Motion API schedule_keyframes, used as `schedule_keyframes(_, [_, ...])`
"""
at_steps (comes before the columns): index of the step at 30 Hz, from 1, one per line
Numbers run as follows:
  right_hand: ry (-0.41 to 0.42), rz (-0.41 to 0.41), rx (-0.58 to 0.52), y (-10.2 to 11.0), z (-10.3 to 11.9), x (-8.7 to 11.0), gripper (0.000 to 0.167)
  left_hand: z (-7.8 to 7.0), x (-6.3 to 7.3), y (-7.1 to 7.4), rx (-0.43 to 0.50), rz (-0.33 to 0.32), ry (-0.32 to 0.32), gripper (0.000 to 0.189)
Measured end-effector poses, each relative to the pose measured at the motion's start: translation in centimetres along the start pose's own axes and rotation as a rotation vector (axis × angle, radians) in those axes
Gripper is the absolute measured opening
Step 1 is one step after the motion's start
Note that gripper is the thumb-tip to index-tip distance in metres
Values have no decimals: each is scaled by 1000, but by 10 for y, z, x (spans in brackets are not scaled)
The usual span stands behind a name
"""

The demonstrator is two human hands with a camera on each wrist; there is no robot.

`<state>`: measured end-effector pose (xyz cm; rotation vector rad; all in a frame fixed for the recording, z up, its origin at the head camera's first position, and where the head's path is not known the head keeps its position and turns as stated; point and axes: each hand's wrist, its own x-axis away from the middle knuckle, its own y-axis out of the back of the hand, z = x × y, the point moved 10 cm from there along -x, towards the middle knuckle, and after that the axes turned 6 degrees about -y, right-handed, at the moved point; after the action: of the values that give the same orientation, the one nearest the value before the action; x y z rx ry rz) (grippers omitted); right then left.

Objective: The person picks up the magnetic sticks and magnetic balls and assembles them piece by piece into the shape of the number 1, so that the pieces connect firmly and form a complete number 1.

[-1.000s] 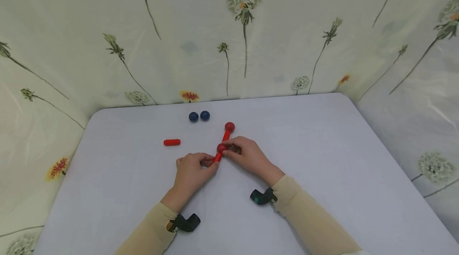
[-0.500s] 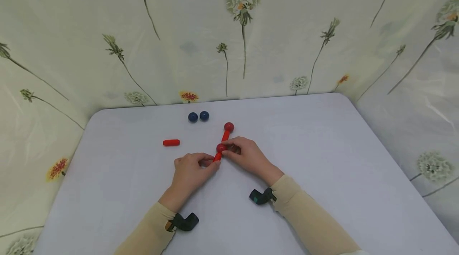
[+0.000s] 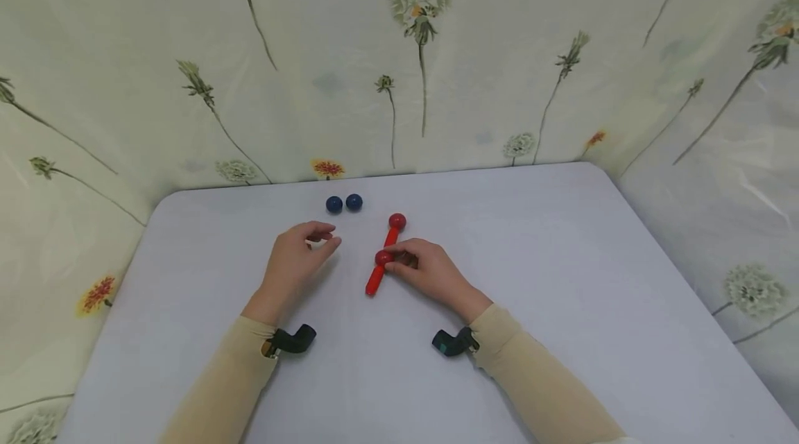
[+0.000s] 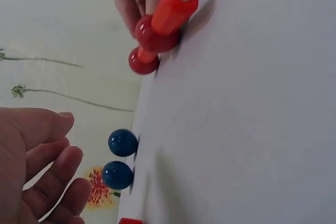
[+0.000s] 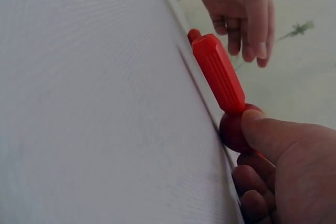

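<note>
Thumb and fingers of my right hand [image 3: 435, 272] pinch the middle red ball [image 3: 383, 259] of a joined red piece. From that ball a ridged red rod [image 3: 374, 282] points toward me, with a silvery dot on its end in the left wrist view. Another red rod [image 3: 390, 237] runs away to a far red ball [image 3: 397, 221]. My left hand [image 3: 290, 260], holding nothing, hovers left of the piece with fingers loosely bent. Below it lies a loose red rod, hidden in the head view; its end [image 5: 193, 35] shows in the right wrist view.
Two dark blue balls [image 3: 344, 203] sit side by side near the back edge of the white table [image 3: 530, 243], just beyond my left hand. A flower-patterned cloth [image 3: 281, 83] hangs behind the table. Each wrist carries a small black camera [image 3: 296, 339].
My left hand has let go of the near red rod and moved left and away from me, over the loose red rod. The right hand keeps its pinch on the middle ball.
</note>
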<state>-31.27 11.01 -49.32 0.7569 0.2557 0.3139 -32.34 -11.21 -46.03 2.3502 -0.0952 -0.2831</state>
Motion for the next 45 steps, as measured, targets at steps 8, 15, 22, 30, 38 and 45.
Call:
schedule_keyframes(8, [-12, 0, -6, -1, -2, -1, 32, 17, -39, 21, -17, 73, 13, 41])
schedule_keyframes(15, [-22, 5, -20, -3, -3, -1, 32, 28, -62, 17, -67, 188, 41, 47])
schedule_keyframes(22, [-14, 15, -27, -4, -1, 0, 33, 32, -75, 8, -56, 267, 87, 50])
schedule_keyframes(30, [1, 7, -28, 0, -1, 1, 33, 34, -85, -6, -56, 321, 86, 52])
schedule_keyframes(38, [-7, 4, -35, 2, -2, 1, 32, 36, -91, -12, -39, 339, 39, 52])
schedule_keyframes(45, [-4, 0, -28, 1, -4, -1, 32, 36, -92, -13, -60, 337, 4, 50])
